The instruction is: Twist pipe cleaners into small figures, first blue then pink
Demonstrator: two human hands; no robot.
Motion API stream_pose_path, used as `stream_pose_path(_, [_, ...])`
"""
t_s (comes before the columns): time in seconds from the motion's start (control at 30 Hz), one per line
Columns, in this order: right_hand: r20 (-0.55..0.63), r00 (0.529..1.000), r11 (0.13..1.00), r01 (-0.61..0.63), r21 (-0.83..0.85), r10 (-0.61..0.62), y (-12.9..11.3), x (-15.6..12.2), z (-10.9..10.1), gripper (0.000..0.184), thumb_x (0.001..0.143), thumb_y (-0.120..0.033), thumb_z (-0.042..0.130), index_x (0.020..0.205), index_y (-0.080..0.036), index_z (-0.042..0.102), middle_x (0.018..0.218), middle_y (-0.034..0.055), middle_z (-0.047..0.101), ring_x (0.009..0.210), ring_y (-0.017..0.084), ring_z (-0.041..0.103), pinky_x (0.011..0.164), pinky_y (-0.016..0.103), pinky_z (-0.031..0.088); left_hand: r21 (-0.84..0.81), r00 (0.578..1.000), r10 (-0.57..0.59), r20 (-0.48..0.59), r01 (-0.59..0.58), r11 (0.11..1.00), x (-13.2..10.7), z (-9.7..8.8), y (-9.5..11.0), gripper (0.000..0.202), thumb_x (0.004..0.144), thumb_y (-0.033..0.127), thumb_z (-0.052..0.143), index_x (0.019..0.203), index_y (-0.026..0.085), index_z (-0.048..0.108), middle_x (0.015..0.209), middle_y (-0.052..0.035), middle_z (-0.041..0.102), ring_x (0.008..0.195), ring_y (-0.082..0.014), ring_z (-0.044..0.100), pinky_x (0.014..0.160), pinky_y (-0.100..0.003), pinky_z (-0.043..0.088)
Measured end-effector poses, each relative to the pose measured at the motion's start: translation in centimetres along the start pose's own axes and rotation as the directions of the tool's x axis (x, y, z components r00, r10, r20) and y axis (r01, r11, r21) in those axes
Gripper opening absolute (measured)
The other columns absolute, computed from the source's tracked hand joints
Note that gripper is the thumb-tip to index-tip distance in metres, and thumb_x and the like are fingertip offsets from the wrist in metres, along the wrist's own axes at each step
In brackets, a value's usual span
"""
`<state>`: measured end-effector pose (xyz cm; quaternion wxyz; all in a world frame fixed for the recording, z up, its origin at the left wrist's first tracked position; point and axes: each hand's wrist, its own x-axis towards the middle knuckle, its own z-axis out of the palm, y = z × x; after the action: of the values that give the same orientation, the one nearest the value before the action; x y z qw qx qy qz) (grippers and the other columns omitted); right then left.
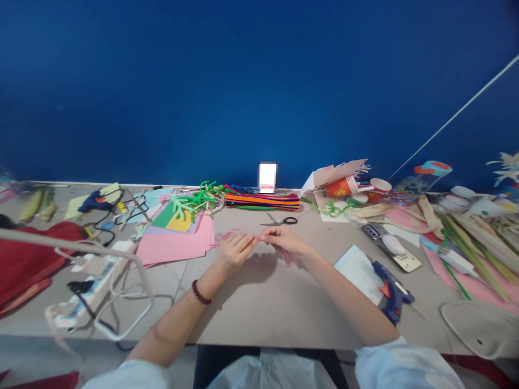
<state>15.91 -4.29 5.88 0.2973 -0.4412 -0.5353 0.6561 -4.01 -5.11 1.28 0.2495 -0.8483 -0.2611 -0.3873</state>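
My left hand and my right hand meet above the beige tabletop, fingertips pinching a thin pink strip between them. Its material is hard to tell at this size, and one end hangs below my right hand. Black-handled scissors lie just beyond my fingers. A stack of pink paper sits to the left of my left hand. A blue hot glue gun rests beyond my right forearm, on the right. A dark red bead bracelet circles my left wrist.
Striped pipe cleaners and green twisted pipe cleaners lie at the back. A white power strip and red cloth occupy the left. Orange paper cups, dried leaves and a phone crowd the right.
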Motion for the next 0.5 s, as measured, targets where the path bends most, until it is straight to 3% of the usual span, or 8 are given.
stream_pose_path(0.17, [0.061,0.994,0.996,-0.09,0.026,0.088,-0.2,0.2,-0.4,0.03,0.06,-0.042,0.073,0.068,-0.016,0.059,0.045,-0.009,0.035,0.04,0.005,0.024,0.038,0.021,0.015,-0.022,0.998,0.059,-0.009,-0.059,0.998,0.0,0.0,0.0,0.021,0.083,0.011,0.056,0.1,0.02,0.062,0.086,-0.0051,0.069,0.076,-0.0148,0.063,0.066,-0.027,0.046])
stream_pose_path(0.27, [0.034,0.999,1.0,-0.027,-0.009,0.028,0.3,0.4,-0.3,0.027,0.062,-0.04,0.072,0.068,-0.016,0.061,0.047,-0.008,0.038,0.041,0.005,0.024,0.039,0.021,0.015,-0.014,0.999,0.007,0.037,-0.007,1.0,-0.4,0.3,0.2,0.016,0.084,0.015,0.055,0.096,0.021,0.064,0.083,-0.0052,0.069,0.071,-0.0145,0.062,0.064,-0.028,0.045])
stream_pose_path(0.37, [-0.033,0.999,0.997,0.03,-0.071,-0.033,0.8,0.3,0.1,0.022,0.066,-0.037,0.069,0.07,-0.017,0.061,0.052,-0.0059,0.044,0.043,0.006,0.031,0.04,0.021,0.021,-0.001,0.987,-0.088,0.135,0.089,0.996,-0.5,0.4,0.4,0.013,0.085,0.019,0.052,0.09,0.021,0.064,0.082,-0.0069,0.068,0.07,-0.0158,0.061,0.062,-0.029,0.045])
stream_pose_path(0.5, [-0.116,0.987,0.977,0.092,-0.191,-0.115,1.3,0.2,0.8,0.015,0.074,-0.033,0.062,0.073,-0.019,0.057,0.056,-0.0048,0.049,0.044,0.008,0.037,0.041,0.021,0.029,-0.021,0.971,-0.16,0.175,0.167,0.986,-0.2,0.3,0.9,0.014,0.085,0.017,0.05,0.09,0.018,0.062,0.083,-0.0077,0.066,0.074,-0.0168,0.06,0.065,-0.029,0.043])
